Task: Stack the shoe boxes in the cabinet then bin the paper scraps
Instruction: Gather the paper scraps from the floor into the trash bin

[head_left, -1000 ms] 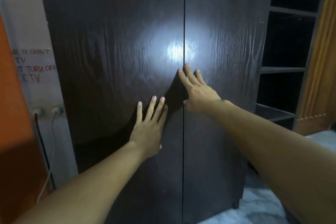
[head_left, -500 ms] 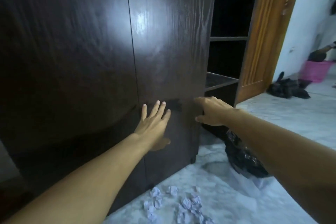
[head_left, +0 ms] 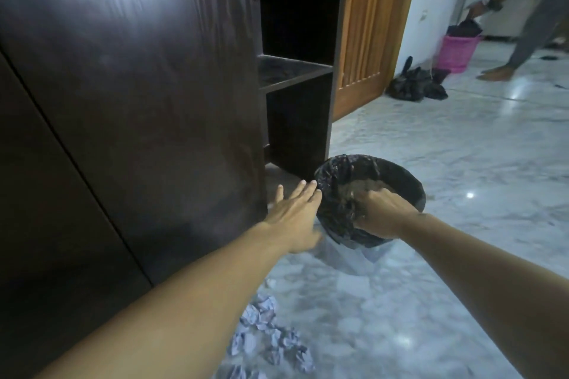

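Note:
The dark wooden cabinet [head_left: 138, 101] fills the left, both doors closed; no shoe boxes show. A round bin [head_left: 403, 181] lined with a black bag stands on the marble floor by the cabinet's right corner. My right hand [head_left: 381, 212] grips the bin's near rim and liner, fingers curled over the edge. My left hand [head_left: 295, 212] reaches with straight fingers beside the bin's left side, holding nothing. Several crumpled white paper scraps [head_left: 268, 338] lie on the floor below my left forearm.
Open dark shelves [head_left: 292, 71] stand right of the cabinet, then an orange wooden door [head_left: 366, 24]. Further back lie a black bag heap [head_left: 412, 86] and a pink basket [head_left: 455, 52], with another person [head_left: 529, 9] bending over it.
Both hands have left the closed cabinet doors and dropped right to the bin. My right hand has taken hold of its rim. My view has swung down and right.

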